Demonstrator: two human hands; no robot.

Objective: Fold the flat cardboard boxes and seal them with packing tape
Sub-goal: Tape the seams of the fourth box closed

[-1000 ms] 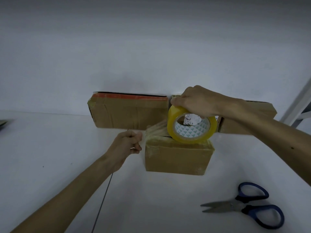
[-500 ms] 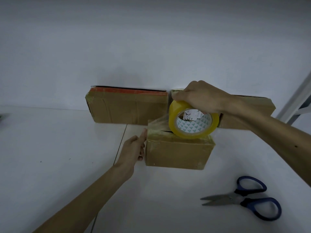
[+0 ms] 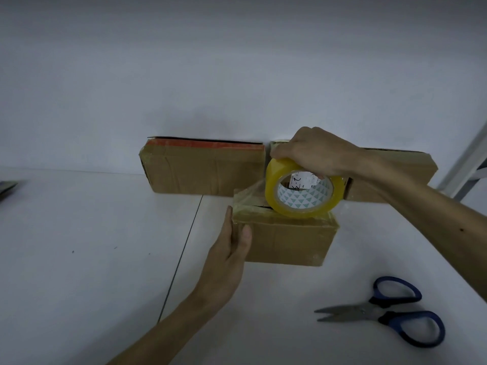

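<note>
At centre frame, on the white table (image 3: 79, 259), a small closed cardboard box (image 3: 287, 241), brown, long side toward the camera. Standing on edge on its top, toward the right half: a yellow tape roll (image 3: 274, 185), open core facing the camera, white label inside. Gripped from above by the right hand (image 3: 313, 151), fingers curled over the upper rim, forearm entering from the right edge of the frame. Running from the roll's left side down to the box's upper left edge: a clear tape strip (image 3: 250, 193), pulled taut. Pressed flat against the box's left end: the left hand (image 3: 232, 248), fingers straight and together, thumb lying on the front face near the left corner, forearm rising from bottom centre. Hands apart, box and roll between them. Behind, against the white wall (image 3: 237, 75), two larger boxes side by side: the left box (image 3: 203, 169) with a red band along its top edge, the right box (image 3: 390, 177) partly hidden by the right hand and wrist. Lower right of the frame: blue-handled scissors (image 3: 382, 312), flat on the table, blades slightly parted and pointing left, well apart from the cardboard box. A thin dark seam (image 3: 181, 254) across the tabletop, just left of the left hand. At the far left edge, a dark object (image 3: 6, 185), cut off, not identifiable. At the right edge, a pale metal frame (image 3: 469, 159), slanting.
</note>
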